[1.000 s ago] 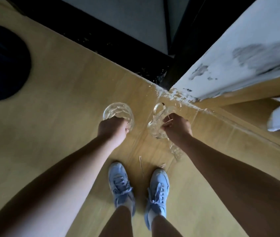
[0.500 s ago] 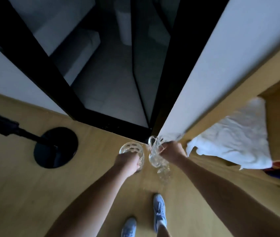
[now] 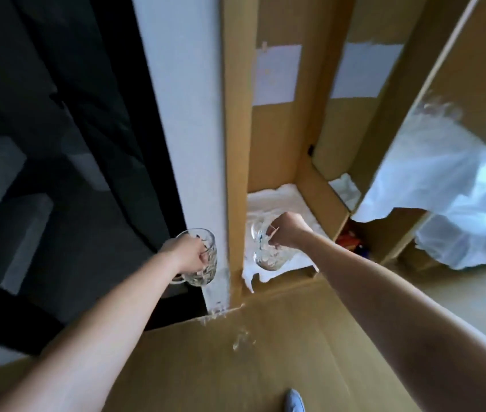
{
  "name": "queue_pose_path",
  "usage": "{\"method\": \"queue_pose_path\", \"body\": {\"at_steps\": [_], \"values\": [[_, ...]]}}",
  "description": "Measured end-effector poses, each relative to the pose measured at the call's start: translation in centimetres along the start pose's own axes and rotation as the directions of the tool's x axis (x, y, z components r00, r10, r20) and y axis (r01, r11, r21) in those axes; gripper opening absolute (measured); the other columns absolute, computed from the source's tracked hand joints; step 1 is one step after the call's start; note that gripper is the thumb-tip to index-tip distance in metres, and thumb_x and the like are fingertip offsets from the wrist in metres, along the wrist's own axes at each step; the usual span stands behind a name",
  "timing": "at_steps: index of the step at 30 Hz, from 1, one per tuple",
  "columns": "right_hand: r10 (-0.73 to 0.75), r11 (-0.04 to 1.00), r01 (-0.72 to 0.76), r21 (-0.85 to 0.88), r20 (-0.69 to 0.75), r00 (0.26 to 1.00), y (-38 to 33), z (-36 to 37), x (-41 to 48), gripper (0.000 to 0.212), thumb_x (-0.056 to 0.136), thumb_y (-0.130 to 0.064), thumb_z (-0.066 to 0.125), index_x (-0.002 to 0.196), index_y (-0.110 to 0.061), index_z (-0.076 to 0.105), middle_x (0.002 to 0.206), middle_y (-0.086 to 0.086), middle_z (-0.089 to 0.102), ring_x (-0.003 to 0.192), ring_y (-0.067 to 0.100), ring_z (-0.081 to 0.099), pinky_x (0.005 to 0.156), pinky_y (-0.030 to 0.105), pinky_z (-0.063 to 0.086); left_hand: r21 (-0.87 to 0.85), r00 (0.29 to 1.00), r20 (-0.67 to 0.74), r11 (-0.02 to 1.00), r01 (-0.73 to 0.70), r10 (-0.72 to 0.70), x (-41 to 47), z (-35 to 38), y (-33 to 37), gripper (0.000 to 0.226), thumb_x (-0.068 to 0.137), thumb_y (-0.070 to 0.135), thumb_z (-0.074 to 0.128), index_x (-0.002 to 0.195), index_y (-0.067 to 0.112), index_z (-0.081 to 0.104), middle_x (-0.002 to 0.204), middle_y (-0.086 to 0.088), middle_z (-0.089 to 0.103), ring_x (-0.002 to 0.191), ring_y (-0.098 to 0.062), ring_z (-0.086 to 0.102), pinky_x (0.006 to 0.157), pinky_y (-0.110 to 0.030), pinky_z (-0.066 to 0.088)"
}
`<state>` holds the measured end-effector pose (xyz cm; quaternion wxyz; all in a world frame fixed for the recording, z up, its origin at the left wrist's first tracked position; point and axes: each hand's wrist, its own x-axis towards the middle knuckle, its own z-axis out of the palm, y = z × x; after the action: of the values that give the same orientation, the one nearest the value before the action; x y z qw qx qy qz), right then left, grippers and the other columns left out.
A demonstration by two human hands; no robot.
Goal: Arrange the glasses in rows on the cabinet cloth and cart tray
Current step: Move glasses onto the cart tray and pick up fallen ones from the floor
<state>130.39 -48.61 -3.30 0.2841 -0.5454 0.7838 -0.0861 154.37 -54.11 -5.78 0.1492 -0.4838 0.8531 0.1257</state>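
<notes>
My left hand (image 3: 187, 254) grips a clear cut-glass mug (image 3: 203, 257) by its handle, upright, in front of the white wall strip left of the cabinet. Tilted in the grip of my right hand (image 3: 287, 230) is a second clear glass mug (image 3: 265, 251), held over the white cloth (image 3: 277, 200) that lies on the low shelf of the wooden cabinet (image 3: 237, 144). I cannot tell whether this mug touches the cloth. More white cloth (image 3: 443, 188) drapes over the cabinet compartments at the right, with a blurred glass (image 3: 437, 110) on it.
A dark glass door with a black frame (image 3: 57, 144) fills the left. Wooden upright panels (image 3: 334, 114) divide the cabinet, with white paper sheets (image 3: 276, 74) stuck on the back. Wooden floor (image 3: 265, 352) lies below, and my shoe tip (image 3: 294, 401) shows at the bottom edge.
My view swung up from the floor to the cabinet. Both hands rose with their mugs, and the right one moved in over the cloth on the low shelf.
</notes>
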Motion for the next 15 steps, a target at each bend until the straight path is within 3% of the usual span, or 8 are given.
{"method": "queue_pose_path", "body": {"at_steps": [3,5,7,9,11,15], "values": [[0.066,0.998,-0.066,0.012,-0.085,0.994,4.1,-5.6,-2.0,0.015,0.087,-0.018,0.059,0.094,-0.01,0.069,0.088,0.005,0.071,0.072,0.017,0.065,0.064,0.027,0.054,-0.041,0.998,0.001,0.997,-0.058,0.058,1.0,-4.3,5.3,0.012,0.076,0.027,0.068,0.086,0.031,0.072,0.095,0.017,0.069,0.092,-0.008,0.063,0.073,-0.018,0.048],[0.129,0.991,-0.126,0.033,-0.127,0.983,6.8,-9.0,-3.4,0.026,0.089,-0.023,0.055,0.11,-0.011,0.065,0.104,0.002,0.068,0.084,0.018,0.063,0.054,0.022,0.043,-0.062,0.995,-0.007,0.993,-0.099,0.099,2.0,-6.5,9.1,0.006,0.072,0.028,0.073,0.075,0.033,0.07,0.085,0.017,0.067,0.087,-0.007,0.063,0.072,-0.02,0.048],[0.122,0.992,-0.117,0.038,-0.192,0.974,9.7,-12.3,-5.2,0.037,0.092,-0.029,0.053,0.126,-0.014,0.057,0.118,0.003,0.061,0.102,0.022,0.06,0.063,0.027,0.043,-0.062,0.986,-0.027,0.984,-0.166,0.165,3.6,-8.3,13.5,0.007,0.073,0.028,0.073,0.069,0.032,0.069,0.078,0.016,0.066,0.082,-0.007,0.062,0.071,-0.021,0.048],[0.164,0.986,-0.155,0.055,-0.245,0.956,13.3,-15.6,-6.2,0.035,0.09,-0.025,0.058,0.121,-0.009,0.061,0.105,0.006,0.066,0.093,0.021,0.062,0.073,0.027,0.048,-0.053,0.967,-0.05,0.966,-0.252,0.25,5.4,-9.9,18.2,0.007,0.073,0.027,0.073,0.068,0.031,0.071,0.08,0.011,0.07,0.078,-0.008,0.061,0.071,-0.021,0.049],[0.22,0.976,-0.211,0.063,-0.251,0.943,17.7,-18.6,-7.4,0.026,0.086,-0.018,0.062,0.109,-0.006,0.068,0.091,0.006,0.069,0.078,0.018,0.064,0.074,0.026,0.052,-0.036,0.945,-0.057,0.945,-0.325,0.323,7.3,-11.4,23.4,0.005,0.075,0.028,0.072,0.07,0.028,0.073,0.079,0.01,0.07,0.077,-0.008,0.06,0.07,-0.021,0.047],[0.276,0.961,-0.262,0.088,-0.271,0.922,27.9,-24.2,-10.1,0.019,0.084,-0.014,0.064,0.099,-0.005,0.071,0.088,0.008,0.073,0.081,0.021,0.071,0.078,0.033,0.058,0.009,0.905,-0.057,0.906,-0.422,0.422,9.9,-13.6,35.2,0.016,0.075,0.036,0.07,0.06,0.032,0.066,0.07,0.019,0.063,0.077,-0.006,0.059,0.068,-0.022,0.046]]}}
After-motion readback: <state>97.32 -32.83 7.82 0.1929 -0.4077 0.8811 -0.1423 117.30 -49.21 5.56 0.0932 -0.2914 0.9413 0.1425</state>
